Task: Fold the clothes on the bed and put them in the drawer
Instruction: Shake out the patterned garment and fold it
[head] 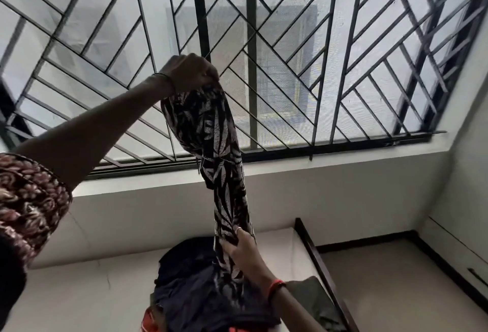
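Up goes the garment [219, 146], a black cloth with a pale leaf print, stretched into a long twisted rope in front of the window grille [330, 54]. The left hand [190, 72] is raised high, fingers curled tight round the bunched top end, with a thin bangle [165, 78] on that wrist. The patterned maroon sleeve [26, 199] hangs at the elbow.

Lower down, the right hand [240, 247] grips the same garment, fingers and thumb wrapped round the narrow part of the cloth. There's a ring [238, 229] on one finger and a red thread [276, 285] at the wrist. Between the two hands the cloth runs nearly straight, slanting a little, and its tail drops past the right hand onto the heap below.

That heap is the pile [184, 278] of dark navy clothes, sitting on the white bed [79, 292] just under the hands. A bit of orange-red fabric [149, 318] peeks out at the pile's near edge. An olive cloth [314, 297] lies beside the pile, by the bed's dark frame [311, 249]. Beyond the frame is the tan floor [396, 278], and the white wall [158, 207] runs under the window sill.
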A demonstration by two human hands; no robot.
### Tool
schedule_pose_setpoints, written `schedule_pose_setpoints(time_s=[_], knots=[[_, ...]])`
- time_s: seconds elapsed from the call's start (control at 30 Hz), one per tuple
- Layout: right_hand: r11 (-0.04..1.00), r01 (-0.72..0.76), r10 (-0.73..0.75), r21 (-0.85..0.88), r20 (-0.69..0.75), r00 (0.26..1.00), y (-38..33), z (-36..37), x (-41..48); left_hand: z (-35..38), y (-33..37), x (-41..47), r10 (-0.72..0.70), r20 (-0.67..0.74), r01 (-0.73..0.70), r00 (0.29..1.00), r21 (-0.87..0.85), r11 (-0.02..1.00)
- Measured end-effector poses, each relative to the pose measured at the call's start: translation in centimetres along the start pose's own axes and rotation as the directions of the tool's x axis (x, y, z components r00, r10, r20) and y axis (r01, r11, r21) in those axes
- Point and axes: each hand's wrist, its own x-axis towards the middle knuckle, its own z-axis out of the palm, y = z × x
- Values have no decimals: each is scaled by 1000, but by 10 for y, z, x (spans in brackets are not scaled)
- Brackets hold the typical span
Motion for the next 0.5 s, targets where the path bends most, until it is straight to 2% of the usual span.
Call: schedule_pose_setpoints(time_s=[0.17,0.2,0.4,0.5], knots=[[986,-98,68,138,210,975,6,7,-2,-4,-7,-5,-10,3,10,1000,20,1000],[987,-107,76,117,242,967,9,9,-2,-5,-7,-6,-10,-6,10,1000,18,1000],[978,-210,210,-18,172,962,37,26,-2,-17,-12,-9,-12,-33,13,999,17,1000],[970,-240,228,39,197,953,43,22,-12,-25,-16,-10,-41,-55,41,998,-8,999]])
